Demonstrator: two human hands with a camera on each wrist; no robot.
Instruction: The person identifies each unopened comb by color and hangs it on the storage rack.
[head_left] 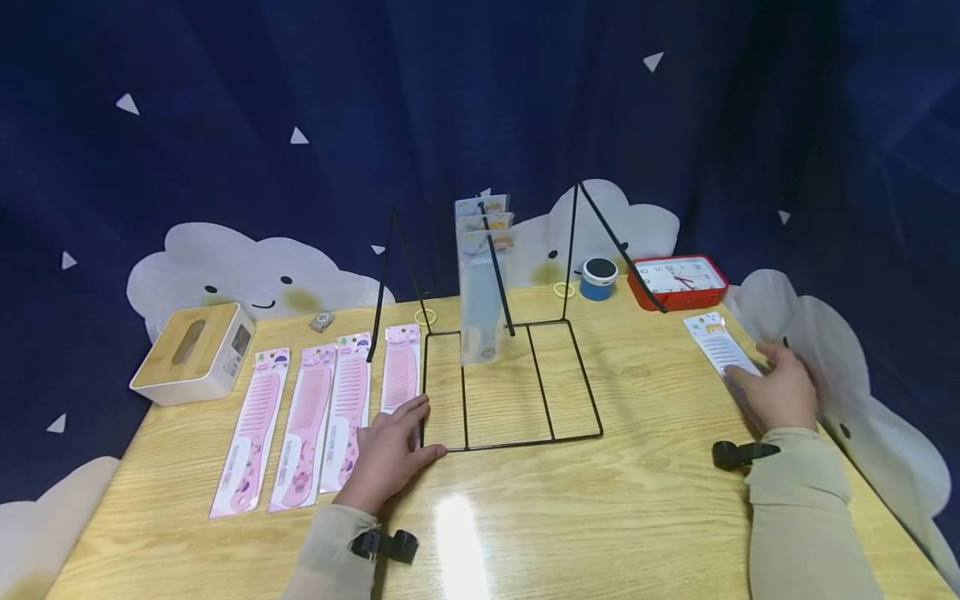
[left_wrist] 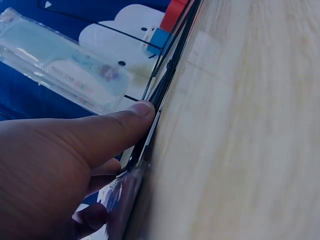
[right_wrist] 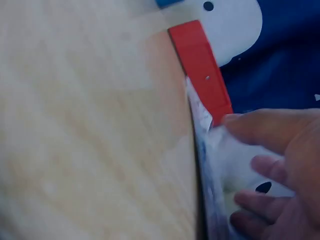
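A black wire rack stands mid-table, with several pale blue comb packets hanging on its centre peg. My left hand lies flat by the rack's front-left corner, over the near end of the rightmost pink comb packet. In the left wrist view its thumb touches the rack's base wire. My right hand is at the table's right edge on a white comb packet. The thumb presses on the packet, and the fingers curl beside it.
Three more pink comb packets lie in a row to the left. A wooden-topped tissue box sits at the far left. A red clock and a blue cylinder stand at the back right. Yellow rubber bands lie near the rack.
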